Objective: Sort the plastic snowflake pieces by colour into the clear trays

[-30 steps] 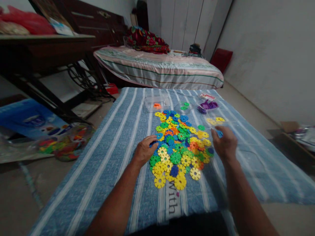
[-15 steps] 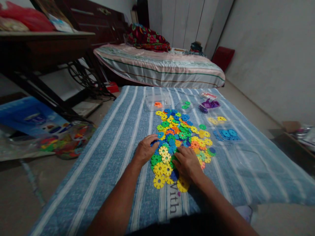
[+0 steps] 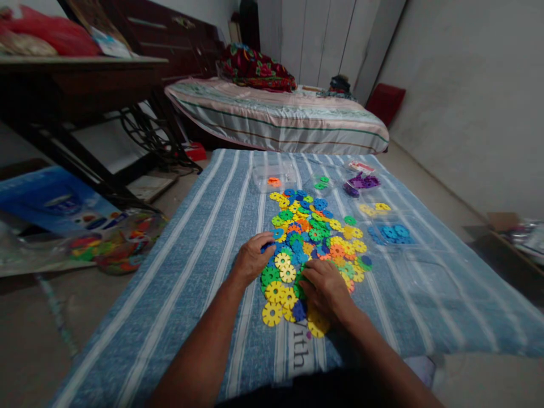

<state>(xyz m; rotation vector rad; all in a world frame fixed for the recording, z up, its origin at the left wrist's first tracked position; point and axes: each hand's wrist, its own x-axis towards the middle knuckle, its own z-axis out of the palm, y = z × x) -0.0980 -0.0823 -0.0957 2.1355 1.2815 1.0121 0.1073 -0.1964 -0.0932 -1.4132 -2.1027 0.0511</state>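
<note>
A: Two hands on the disc pile [image 3: 312, 243] now. A second ago the right hand [image 3: 325, 289] was out by the far right edge of the heap with something blue at its fingertips; half a second ago it had come in over the near part of the pile, and it has slid only a little nearer since.

B: And the left hand [image 3: 251, 258]?

A: Unmoved through all three pictures, resting at the pile's left edge, fingers curled over a blue disc [image 3: 267, 247]. Whether it truly pinches the disc I cannot tell.

B: What is the right hand doing?

A: It lies palm down on yellow and green discs, fingers bent. A grip cannot be made out.

B: Any writing?

A: Dark letters on a white stripe of the blue striped cloth [image 3: 191, 266], just near of the pile: "ith" shows, with the start under a yellow disc [image 3: 318, 326]. The blue box [image 3: 55, 207] on the floor at left has print too blurred to read.

B: How does the pile lie?

A: Flat on the cloth, long axis running away from the person toward the bed [image 3: 276, 116]. Clear trays beyond hold sorted blue discs [image 3: 393, 232], purple discs [image 3: 361, 182] and a few yellow discs [image 3: 374, 208].
</note>
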